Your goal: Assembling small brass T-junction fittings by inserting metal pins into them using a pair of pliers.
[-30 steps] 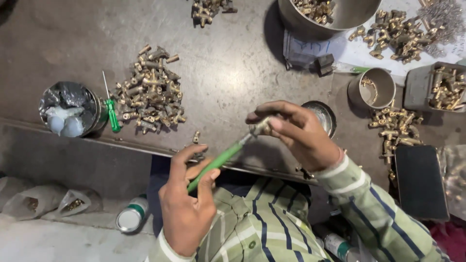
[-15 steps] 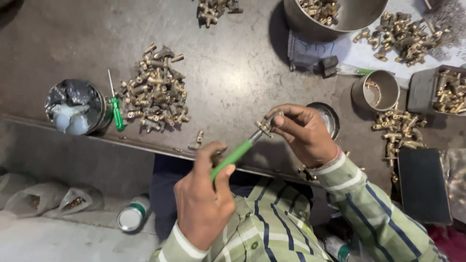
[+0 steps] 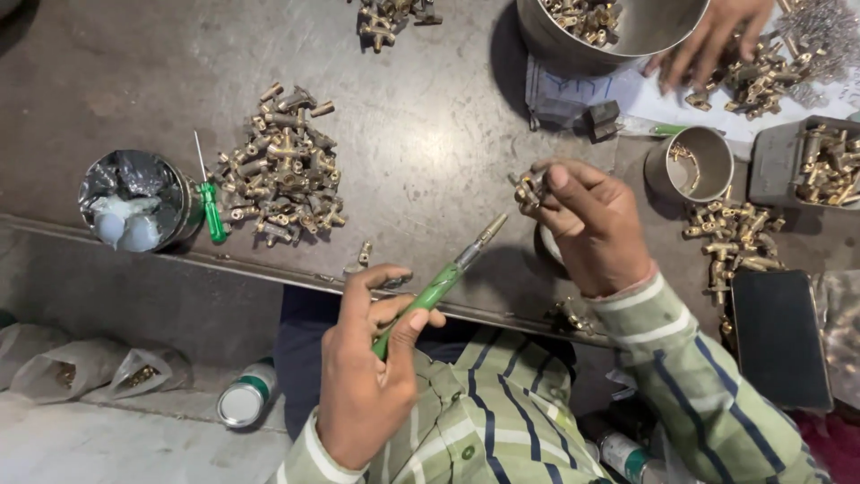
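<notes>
A dull grey metal table (image 3: 421,170), scuffed and faintly shiny, carries everything. At its top edge sits a big steel bowl (image 3: 627,36) of brass parts, with another person's hand (image 3: 708,36) resting at its rim. On the left lies a loose heap of brass fittings (image 3: 282,170), knobbly, with a tin (image 3: 134,202) lined in crumpled foil beside it and 1 small green screwdriver (image 3: 210,211) between them.

The left hand (image 3: 367,376) is closed around a green-handled driver (image 3: 439,287), its metal tip angled up toward the right hand (image 3: 596,229). That hand pinches 1 small brass fitting (image 3: 527,188) between thumb and fingertips, just above the table; its exact shape is hard to make out.

The fitting looks stiff, dense for its size and smooth enough to slip, so a firm pinch across its body suits it. The driver seems light and rigid, best held on the plastic handle.
</notes>
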